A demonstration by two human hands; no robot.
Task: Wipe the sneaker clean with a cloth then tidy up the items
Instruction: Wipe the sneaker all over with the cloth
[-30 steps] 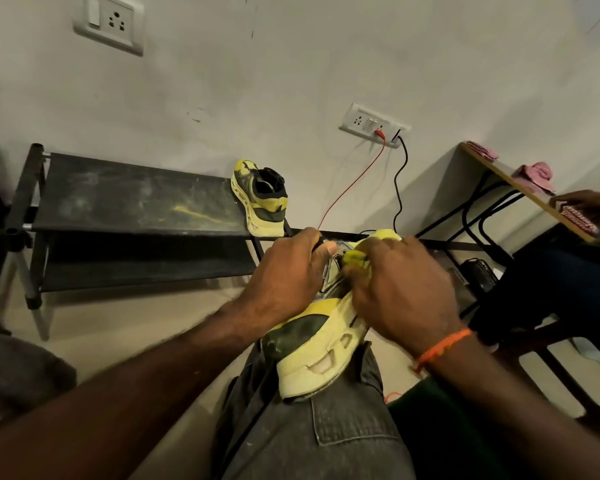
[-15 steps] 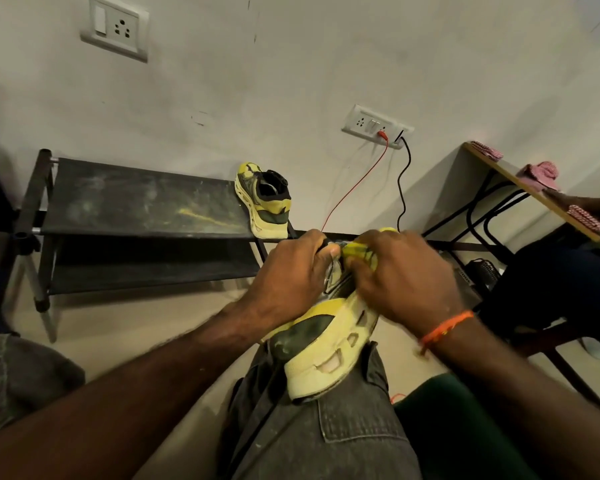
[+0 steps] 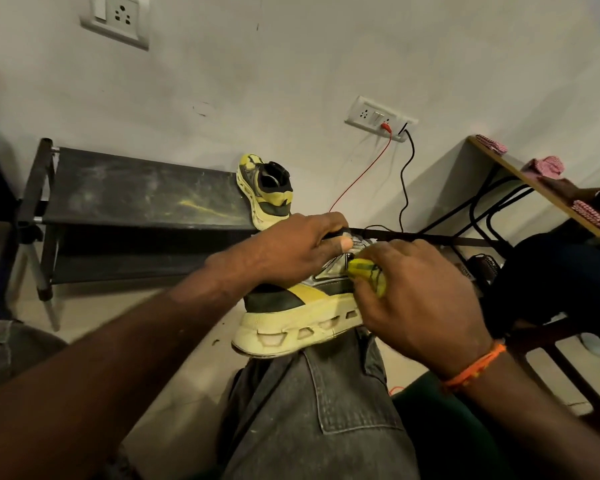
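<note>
A yellow, black and grey sneaker (image 3: 298, 313) rests on my grey-jeaned knee (image 3: 312, 410), its thick sole facing me. My left hand (image 3: 291, 251) grips the sneaker's upper from the left, thumb on top. My right hand (image 3: 413, 299) holds a bunched yellow cloth (image 3: 368, 271) and presses it against the sneaker's grey side panel. The front of the sneaker is hidden behind my right hand. The matching second sneaker (image 3: 267, 192) stands on the right end of a dusty black shoe rack (image 3: 136, 195) against the wall.
A red cable (image 3: 361, 174) and a black cable (image 3: 407, 174) hang from a wall socket (image 3: 381, 117). At the right, a wooden desk (image 3: 520, 178) with pink cloths, another person's hand (image 3: 575, 192) on it, and their dark-clothed legs below.
The sneaker has turned on my knee so its sole now lies more level. My right hand with the cloth has shifted slightly right along the side panel.
</note>
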